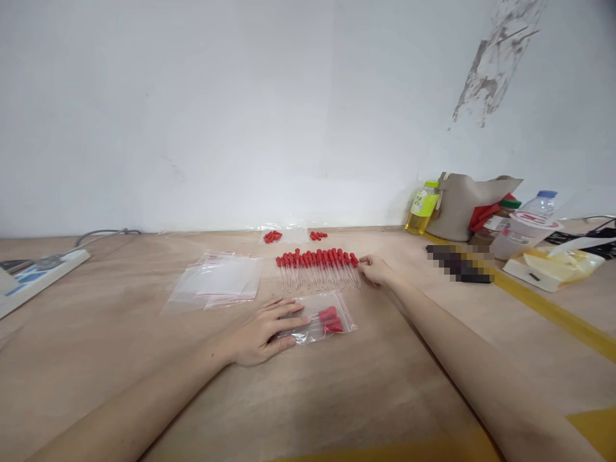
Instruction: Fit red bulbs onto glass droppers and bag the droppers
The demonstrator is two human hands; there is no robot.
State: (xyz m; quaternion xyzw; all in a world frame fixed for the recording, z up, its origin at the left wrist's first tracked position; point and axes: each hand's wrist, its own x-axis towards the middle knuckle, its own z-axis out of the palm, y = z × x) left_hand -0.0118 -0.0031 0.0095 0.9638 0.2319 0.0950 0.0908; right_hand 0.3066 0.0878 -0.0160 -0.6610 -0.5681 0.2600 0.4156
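Note:
My left hand point(269, 328) lies with its fingers spread over a clear zip bag point(308, 335). Inside the bag are a few droppers point(331, 319) with red rubber bulbs. Behind it runs a row of several more droppers point(317, 258), their bulbs toward the wall and their thin clear tubes toward me. At the right end of that row my right hand point(376, 270) has its thumb and forefinger closed on the last dropper, just below the bulb. A stack of flat zip bags point(221, 279) rests left of the row.
Loose red bulbs point(273, 237) lie on clear plastic near the wall. On the right stand a yellow drink bottle point(422, 208), a grey bag point(457, 205), a plastic cup point(524, 234) and a yellow packet point(553, 266). A power strip point(48, 276) sits at the left.

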